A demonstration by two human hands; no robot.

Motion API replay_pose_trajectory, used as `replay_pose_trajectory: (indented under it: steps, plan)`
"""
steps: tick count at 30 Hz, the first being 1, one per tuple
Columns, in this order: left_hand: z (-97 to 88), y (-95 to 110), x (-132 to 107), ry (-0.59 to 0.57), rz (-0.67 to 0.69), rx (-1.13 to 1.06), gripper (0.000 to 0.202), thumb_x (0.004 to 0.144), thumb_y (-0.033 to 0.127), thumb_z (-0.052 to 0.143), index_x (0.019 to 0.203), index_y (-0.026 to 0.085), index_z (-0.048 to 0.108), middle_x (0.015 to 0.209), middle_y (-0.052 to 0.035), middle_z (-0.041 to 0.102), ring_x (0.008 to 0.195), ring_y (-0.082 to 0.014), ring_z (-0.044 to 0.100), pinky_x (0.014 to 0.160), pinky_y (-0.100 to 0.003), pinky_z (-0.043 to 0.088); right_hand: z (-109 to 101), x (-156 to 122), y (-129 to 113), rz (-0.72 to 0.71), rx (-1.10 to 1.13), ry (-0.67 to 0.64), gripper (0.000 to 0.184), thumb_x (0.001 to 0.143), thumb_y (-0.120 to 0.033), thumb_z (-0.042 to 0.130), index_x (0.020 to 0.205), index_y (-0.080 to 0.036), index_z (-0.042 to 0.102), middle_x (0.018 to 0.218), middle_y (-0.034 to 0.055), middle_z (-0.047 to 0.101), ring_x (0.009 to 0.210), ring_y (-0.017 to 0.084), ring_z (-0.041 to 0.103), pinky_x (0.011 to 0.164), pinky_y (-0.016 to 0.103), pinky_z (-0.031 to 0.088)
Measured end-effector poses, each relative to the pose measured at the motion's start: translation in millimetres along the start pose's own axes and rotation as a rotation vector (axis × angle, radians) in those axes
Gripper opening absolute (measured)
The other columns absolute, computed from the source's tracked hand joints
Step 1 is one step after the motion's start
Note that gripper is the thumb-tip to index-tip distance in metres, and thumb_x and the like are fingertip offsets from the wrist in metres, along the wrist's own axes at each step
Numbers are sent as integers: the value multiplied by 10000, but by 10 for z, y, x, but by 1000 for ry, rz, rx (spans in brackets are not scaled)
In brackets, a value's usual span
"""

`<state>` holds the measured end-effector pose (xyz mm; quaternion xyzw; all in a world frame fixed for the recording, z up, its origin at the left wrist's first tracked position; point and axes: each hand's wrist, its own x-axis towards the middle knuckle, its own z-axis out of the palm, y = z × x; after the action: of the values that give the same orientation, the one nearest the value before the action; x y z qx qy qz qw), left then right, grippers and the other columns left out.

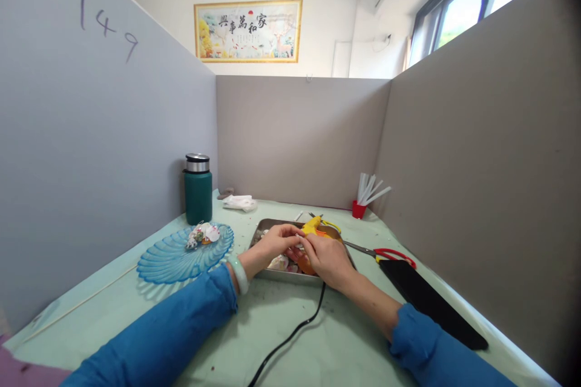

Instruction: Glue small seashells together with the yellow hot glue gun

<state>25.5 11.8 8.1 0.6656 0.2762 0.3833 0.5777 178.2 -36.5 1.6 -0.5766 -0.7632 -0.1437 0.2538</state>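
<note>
My left hand, with a pale bangle at the wrist, and my right hand meet over a metal tray. Both are closed, fingertips together around something small and whitish that they mostly hide. In the tray below lie several seashells, some pale and some orange-brown. A yellow glue gun rests at the tray's far side, just beyond my fingers. To the left, a blue scalloped glass plate bears a small cluster of shells.
A green bottle stands behind the plate, near a white packet. At the back right, a red cup holds white sticks. Red-handled scissors and a black flat object lie right. A black cord runs toward me.
</note>
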Motion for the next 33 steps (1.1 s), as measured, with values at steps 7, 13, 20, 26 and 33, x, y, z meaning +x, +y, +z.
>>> replay_pose_trajectory:
  steps: [7, 13, 20, 26, 33]
  plan:
    - [16, 29, -23, 11, 2, 9, 200, 661, 247, 648, 783, 121, 552, 587, -6, 601, 532, -123, 599, 535, -251, 500, 16, -2, 6, -12, -6, 0, 449, 924, -419, 225, 840, -187, 600, 739, 30, 647, 704, 131, 579, 597, 234, 286]
    - [7, 18, -16, 10, 13, 4, 226, 654, 266, 660, 778, 115, 546, 584, -14, 602, 512, -119, 592, 529, -251, 500, 14, -5, 18, -29, -8, 15, 434, 924, -412, 227, 828, -198, 593, 726, 24, 646, 690, 133, 570, 585, 234, 268]
    - [-21, -35, 22, 0, -2, 5, 231, 661, 267, 659, 800, 117, 553, 585, -14, 596, 528, -124, 597, 520, -242, 496, 23, -4, 21, -33, -6, 27, 418, 923, -403, 239, 813, -200, 587, 720, 18, 645, 669, 131, 562, 570, 238, 249]
    - [-15, -44, 26, 1, -3, 8, 250, 662, 269, 658, 836, 119, 561, 625, -19, 602, 558, -129, 607, 524, -241, 497, 22, -1, 21, -35, -9, 25, 412, 923, -399, 237, 809, -202, 580, 712, 12, 641, 670, 131, 561, 567, 237, 251]
    - [-10, -31, 23, -4, -7, 13, 261, 662, 270, 654, 852, 117, 559, 626, -24, 604, 566, -135, 610, 525, -247, 501, 13, -3, 19, -25, -10, 4, 406, 921, -400, 243, 851, -199, 589, 736, 17, 646, 692, 131, 568, 582, 236, 267]
